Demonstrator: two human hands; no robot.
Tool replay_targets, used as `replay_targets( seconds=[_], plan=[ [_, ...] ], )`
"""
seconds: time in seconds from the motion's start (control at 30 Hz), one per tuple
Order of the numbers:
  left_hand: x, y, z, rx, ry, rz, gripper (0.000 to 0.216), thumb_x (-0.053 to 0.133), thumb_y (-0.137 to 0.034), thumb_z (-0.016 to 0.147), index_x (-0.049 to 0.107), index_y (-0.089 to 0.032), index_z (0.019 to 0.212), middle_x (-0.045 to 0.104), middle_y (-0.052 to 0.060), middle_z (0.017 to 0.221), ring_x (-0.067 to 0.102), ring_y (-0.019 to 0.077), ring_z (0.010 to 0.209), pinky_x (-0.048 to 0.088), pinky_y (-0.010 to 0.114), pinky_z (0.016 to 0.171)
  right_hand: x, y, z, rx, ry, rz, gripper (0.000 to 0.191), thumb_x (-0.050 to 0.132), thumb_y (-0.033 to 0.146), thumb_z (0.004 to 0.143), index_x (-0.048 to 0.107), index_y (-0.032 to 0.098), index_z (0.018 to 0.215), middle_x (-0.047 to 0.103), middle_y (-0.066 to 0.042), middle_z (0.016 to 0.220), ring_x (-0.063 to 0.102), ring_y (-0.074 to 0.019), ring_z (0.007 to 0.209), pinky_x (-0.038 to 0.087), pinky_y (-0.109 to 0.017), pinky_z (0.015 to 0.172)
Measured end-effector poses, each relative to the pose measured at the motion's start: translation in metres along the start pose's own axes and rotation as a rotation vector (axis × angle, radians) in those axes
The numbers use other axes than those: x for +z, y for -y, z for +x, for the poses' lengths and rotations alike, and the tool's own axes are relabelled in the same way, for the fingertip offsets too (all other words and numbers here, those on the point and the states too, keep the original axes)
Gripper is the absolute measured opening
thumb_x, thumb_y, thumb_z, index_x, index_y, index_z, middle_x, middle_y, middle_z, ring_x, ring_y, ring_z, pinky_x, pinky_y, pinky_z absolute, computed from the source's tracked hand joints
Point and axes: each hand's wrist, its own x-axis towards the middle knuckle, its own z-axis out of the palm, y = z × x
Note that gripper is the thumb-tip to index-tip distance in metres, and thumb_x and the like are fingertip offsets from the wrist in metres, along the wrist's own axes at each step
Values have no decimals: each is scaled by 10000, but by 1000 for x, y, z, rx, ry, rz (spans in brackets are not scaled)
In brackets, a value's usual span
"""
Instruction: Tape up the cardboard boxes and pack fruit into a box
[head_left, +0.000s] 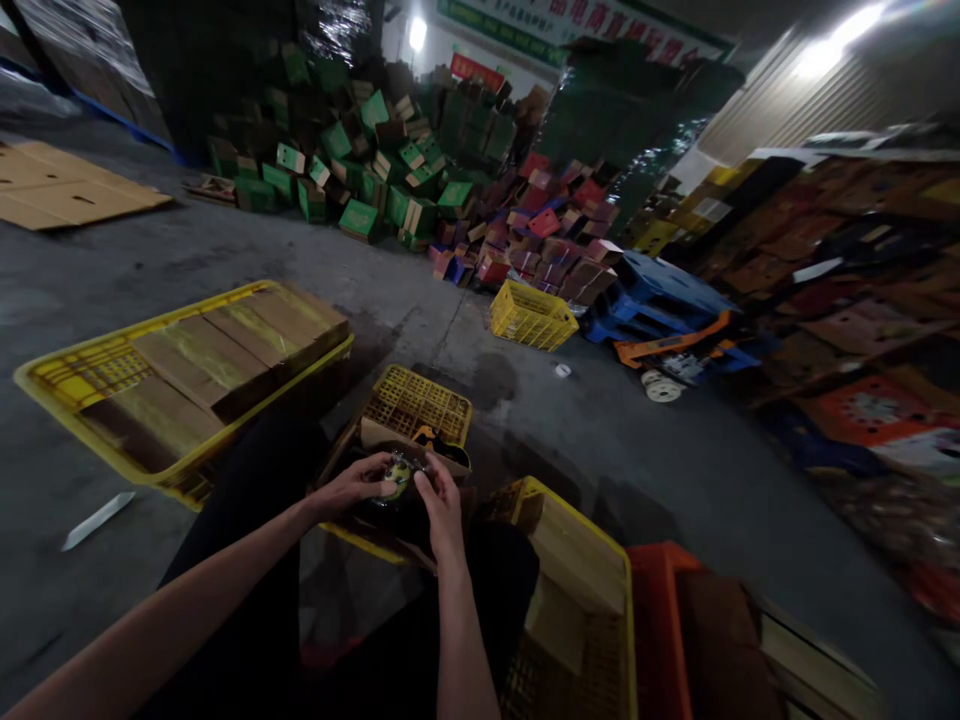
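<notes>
Between my two hands is a small round yellow-green item in clear, shiny wrapping (395, 480), with dark marks on it; its kind is hard to make out. My left hand (354, 486) has its fingers closed on the left side of it. On the right, my right hand (441, 498) pinches the wrapping with thumb and fingers. Both hands are above an open cardboard box (377, 434) whose inside is dark. The box rests on a yellow plastic crate (420, 398) between my knees. A yellow-and-black thing (429, 438), perhaps a tape dispenser, lies at the box's far side.
A yellow crate of taped cartons (306, 371) stands on the left. To the right are a yellow crate with cardboard (630, 610) and a red crate (660, 600). Farther off stand another yellow crate (532, 318), blue pallets (660, 290), a pallet jack (675, 355) and heaped boxes (360, 218).
</notes>
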Motion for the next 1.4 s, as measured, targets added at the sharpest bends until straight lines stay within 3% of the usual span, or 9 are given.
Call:
replay_targets(
  seconds=[0.13,0.2,0.33,0.57,0.73,0.9,1.03,1.3,1.4],
  plan=[
    [2,-2,-3,12,54,36,521,749,-387,826,604,-213,1295,646,81,1192,580,259,1117,431,363,971,-3,1,1,8,42,-92,319,721,425,800,739,227,1050,737,-45,1040,653,-235,984,494,-349,911],
    [2,-1,-4,4,28,54,540,741,-398,831,582,-223,1316,645,79,1190,583,253,1103,431,361,963,-4,1,0,1,32,-132,258,710,430,805,742,218,948,732,-29,925,649,-218,895,499,-321,849],
    [1,-3,-3,5,-64,81,548,752,-413,812,581,-228,1298,642,76,1201,587,246,1083,434,346,944,-3,-1,-2,-5,-11,-92,237,696,420,808,718,220,934,705,-5,873,630,-189,821,495,-277,760],
    [2,-7,-1,24,-117,162,478,793,-416,751,667,-199,1158,675,59,1083,607,236,977,467,304,849,2,11,-4,-52,54,-111,319,662,450,854,709,234,1084,721,-44,1086,634,-230,1035,474,-324,931],
    [1,-4,-2,-17,-94,193,549,816,-405,724,663,-194,1207,693,68,1088,624,252,993,472,321,868,1,13,-5,-65,46,-197,229,671,438,847,705,216,888,696,-18,873,617,-194,830,478,-274,767],
    [1,-6,1,-16,-210,118,616,816,-449,726,657,-176,1255,693,95,1179,632,288,1072,465,364,944,-5,6,-2,-93,-76,-193,255,631,454,873,681,207,912,670,-12,879,593,-185,847,460,-269,782],
    [-1,-1,4,-52,-228,6,672,801,-484,749,628,-160,1312,678,110,1248,628,301,1132,478,381,964,-7,-4,3,-38,-132,-86,303,658,488,838,685,200,929,679,-15,853,598,-185,798,471,-274,740],
    [-8,8,6,-107,-317,-123,648,797,-558,720,700,-168,1229,701,127,1228,609,337,1192,498,431,965,-3,-2,4,-54,-122,-46,339,717,449,797,721,224,1051,718,-47,1057,638,-222,970,488,-323,869],
    [-7,7,5,-121,-369,-87,608,812,-555,695,740,-165,1156,725,117,1174,635,334,1142,515,418,931,-3,0,3,-60,-103,-102,313,717,453,792,750,218,996,737,-53,1010,645,-239,968,491,-342,882]
  ],
)
